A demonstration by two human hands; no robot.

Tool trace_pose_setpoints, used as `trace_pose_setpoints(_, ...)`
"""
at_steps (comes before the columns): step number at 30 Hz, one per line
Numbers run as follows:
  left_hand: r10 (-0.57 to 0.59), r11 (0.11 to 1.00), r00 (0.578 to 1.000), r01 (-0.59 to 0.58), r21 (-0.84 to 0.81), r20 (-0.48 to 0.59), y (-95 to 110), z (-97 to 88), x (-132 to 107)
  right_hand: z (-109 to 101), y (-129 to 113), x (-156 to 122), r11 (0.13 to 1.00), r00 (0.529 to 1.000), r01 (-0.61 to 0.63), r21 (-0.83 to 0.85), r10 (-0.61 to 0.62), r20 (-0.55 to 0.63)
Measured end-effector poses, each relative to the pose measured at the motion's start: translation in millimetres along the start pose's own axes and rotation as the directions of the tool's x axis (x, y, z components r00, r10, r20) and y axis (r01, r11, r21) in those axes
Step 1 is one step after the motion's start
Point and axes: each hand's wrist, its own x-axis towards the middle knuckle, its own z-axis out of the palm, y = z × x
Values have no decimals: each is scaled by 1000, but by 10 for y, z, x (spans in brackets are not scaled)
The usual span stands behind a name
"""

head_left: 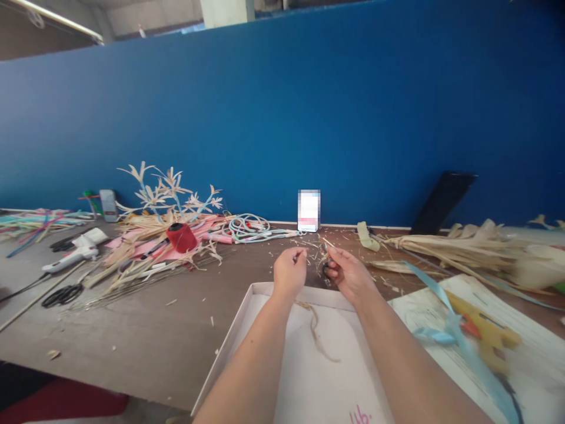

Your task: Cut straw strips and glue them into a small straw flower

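Observation:
My left hand (289, 272) is closed in a pinch above the far edge of a shallow white box (233, 330); what its fingers hold is too small to make out. Close by on the right, my right hand (353, 275) is closed around small scissors, of which a black handle loop (326, 270) shows below the fingers. A thin pale strip (327, 242) sticks out from its thumb and fingertip. Inside the box, below my left wrist, lies a twisted length of tan dried fibre (315, 330). The two hands are slightly apart.
Leftward lie a white glue gun (77, 252), black-handled scissors (62, 295), a red thread spool (182, 237) and pale fibre flowers (170, 191). A phone (309, 211) leans on the blue partition (282, 118). Rightward are dried husks (459, 244), a yellow glue gun (481, 330) and blue ribbon (454, 324).

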Motion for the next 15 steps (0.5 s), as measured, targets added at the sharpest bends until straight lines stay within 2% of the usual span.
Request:
trace_pose_setpoints(3,-123,977,976,151,-153,179,-29,24,20,-1,-13,-7,1000,1000,8,6,-8,13)
trace_pose_setpoints(5,-149,960,954,203,-193,261,-35,46,12,3,-22,-12,1000,1000,7,8,-7,23)
trace_pose_setpoints(10,-139,945,929,228,-236,342,-20,62,-20,11,-32,-15,1000,999,10,26,-11,38)
trace_pose_setpoints(15,-193,910,905,310,-277,380,19,66,-21,2,-35,-11,999,999,19,30,-20,31)
